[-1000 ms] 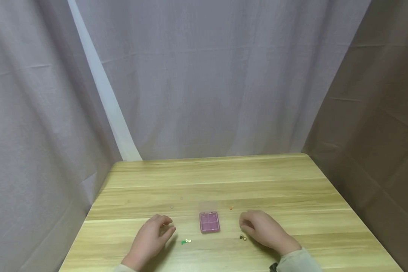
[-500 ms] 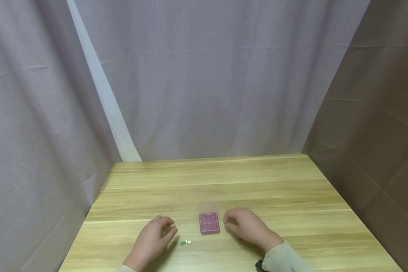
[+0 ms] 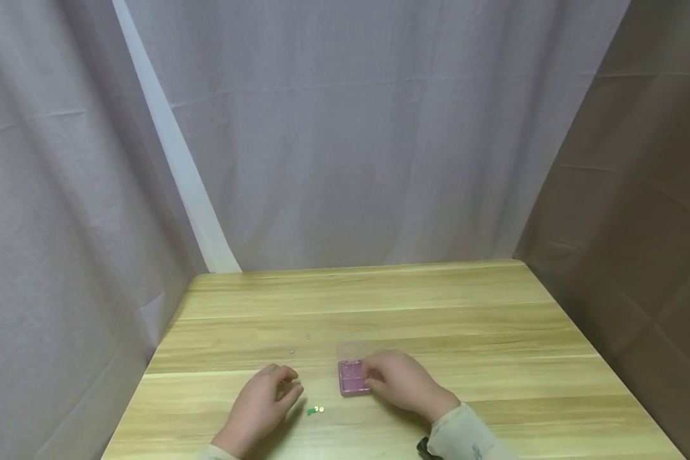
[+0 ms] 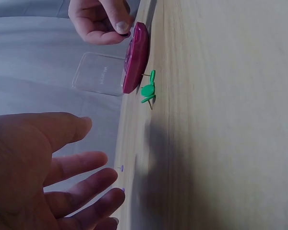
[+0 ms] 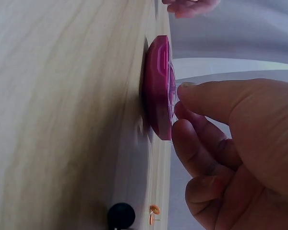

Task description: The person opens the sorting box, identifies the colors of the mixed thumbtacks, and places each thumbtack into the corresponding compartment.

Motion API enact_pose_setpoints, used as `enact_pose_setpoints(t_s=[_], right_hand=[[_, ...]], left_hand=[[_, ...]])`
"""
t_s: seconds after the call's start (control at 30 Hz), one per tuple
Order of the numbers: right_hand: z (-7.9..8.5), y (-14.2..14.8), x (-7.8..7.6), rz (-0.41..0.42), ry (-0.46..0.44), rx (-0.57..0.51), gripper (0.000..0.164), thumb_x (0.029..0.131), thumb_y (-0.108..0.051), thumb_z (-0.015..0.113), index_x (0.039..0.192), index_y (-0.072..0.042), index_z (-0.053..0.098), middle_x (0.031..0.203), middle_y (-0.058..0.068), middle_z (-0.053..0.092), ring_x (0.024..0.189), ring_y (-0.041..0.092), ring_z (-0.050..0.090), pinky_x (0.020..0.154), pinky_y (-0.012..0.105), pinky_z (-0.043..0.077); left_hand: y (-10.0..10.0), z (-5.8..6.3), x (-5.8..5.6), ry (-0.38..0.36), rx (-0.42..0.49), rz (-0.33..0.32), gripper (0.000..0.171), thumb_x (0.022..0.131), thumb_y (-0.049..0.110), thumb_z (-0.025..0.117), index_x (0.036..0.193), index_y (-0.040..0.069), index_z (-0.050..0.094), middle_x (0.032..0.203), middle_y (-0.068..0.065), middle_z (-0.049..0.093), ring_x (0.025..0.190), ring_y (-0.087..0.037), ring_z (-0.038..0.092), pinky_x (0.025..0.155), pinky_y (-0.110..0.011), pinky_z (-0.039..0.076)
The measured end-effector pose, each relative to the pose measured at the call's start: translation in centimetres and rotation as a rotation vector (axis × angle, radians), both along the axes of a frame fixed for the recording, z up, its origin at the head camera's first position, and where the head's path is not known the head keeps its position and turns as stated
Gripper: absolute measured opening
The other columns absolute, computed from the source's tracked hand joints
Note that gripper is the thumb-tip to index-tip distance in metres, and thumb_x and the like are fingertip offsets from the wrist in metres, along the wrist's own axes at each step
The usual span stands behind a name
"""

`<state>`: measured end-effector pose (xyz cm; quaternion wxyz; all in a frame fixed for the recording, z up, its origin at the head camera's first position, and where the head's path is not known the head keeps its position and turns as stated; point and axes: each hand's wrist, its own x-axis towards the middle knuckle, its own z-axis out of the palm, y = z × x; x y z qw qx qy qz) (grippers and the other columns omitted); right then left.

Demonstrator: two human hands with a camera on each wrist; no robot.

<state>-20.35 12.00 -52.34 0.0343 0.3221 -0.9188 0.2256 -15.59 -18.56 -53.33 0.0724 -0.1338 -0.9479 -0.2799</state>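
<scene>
My right hand [image 3: 405, 383] is over the right side of a small magenta compartment box [image 3: 351, 378], whose clear lid [image 4: 100, 73] stands open at the back. Between its thumb and finger it pinches a black thumbtack [image 4: 125, 34], just above the box; the right wrist view hides this tack. My left hand [image 3: 260, 404] hovers left of the box, fingers loosely bent and holding nothing. Closest to it lie several green thumbtacks [image 4: 148, 90], in front of the box's left corner. Another black thumbtack [image 5: 121, 215] rests on the table under my right hand.
Orange thumbtacks [image 5: 154, 210] lie on the wooden table [image 3: 437, 306] to the right of the box. Purple thumbtacks [image 4: 122, 168] are scattered at the back left. Grey curtains [image 3: 345, 140] hang behind the table and on both sides.
From the black thumbtacks at the right, my right hand has moved left to the box, carrying one of them. The left hand has shifted only slightly to the right.
</scene>
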Motion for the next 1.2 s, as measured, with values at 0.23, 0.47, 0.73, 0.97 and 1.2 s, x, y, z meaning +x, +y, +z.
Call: enact_pose_setpoints(t_s=[0.23,0.47,0.73,0.97,1.2], right_hand=[[-0.2,-0.3,-0.2,0.005,0.006,0.017,0.011,0.082,-0.026,0.075,0.082,-0.029,0.065,0.075,-0.019,0.057,0.065,0.002,0.050,0.059,0.026,0.049],[0.0,-0.4,-0.1,-0.002,-0.012,0.015,0.011,0.082,-0.025,0.075,0.082,-0.029,0.065,0.073,-0.018,0.057,0.063,0.002,0.049,0.057,0.025,0.048],[-0.3,-0.1,-0.2,-0.015,-0.031,0.003,0.009,0.083,-0.029,0.075,0.086,-0.030,0.067,0.076,-0.019,0.059,0.066,0.002,0.051,0.060,0.026,0.050],[-0.6,1.5,-0.3,-0.053,-0.036,-0.013,0.008,0.084,-0.032,0.074,0.089,-0.031,0.068,0.079,-0.019,0.061,0.070,0.001,0.053,0.065,0.030,0.052],[0.0,3.8,-0.6,-0.108,-0.101,-0.023,0.005,0.088,-0.032,0.071,0.089,-0.033,0.066,0.080,-0.018,0.063,0.071,0.002,0.055,0.065,0.032,0.054]], left_hand=[[0.1,-0.1,-0.1,0.011,-0.012,-0.006,0.030,0.089,0.041,0.069,0.107,0.017,0.070,0.098,0.003,0.068,0.088,-0.012,0.061,0.082,-0.043,0.056],[0.3,-0.2,-0.1,0.013,-0.004,-0.033,0.028,0.089,0.037,0.070,0.107,0.015,0.070,0.096,0.002,0.068,0.086,-0.013,0.061,0.081,-0.044,0.056],[0.5,0.0,-0.1,0.022,-0.004,-0.034,0.028,0.088,0.036,0.071,0.106,0.015,0.070,0.094,0.002,0.067,0.085,-0.013,0.061,0.080,-0.044,0.056],[0.6,0.0,-0.1,0.019,-0.004,-0.037,0.028,0.088,0.035,0.071,0.106,0.014,0.070,0.093,0.002,0.067,0.083,-0.012,0.060,0.078,-0.043,0.056],[0.5,-0.2,-0.2,0.017,-0.005,-0.040,0.029,0.088,0.038,0.070,0.106,0.015,0.070,0.092,0.003,0.066,0.082,-0.011,0.059,0.077,-0.042,0.056]])
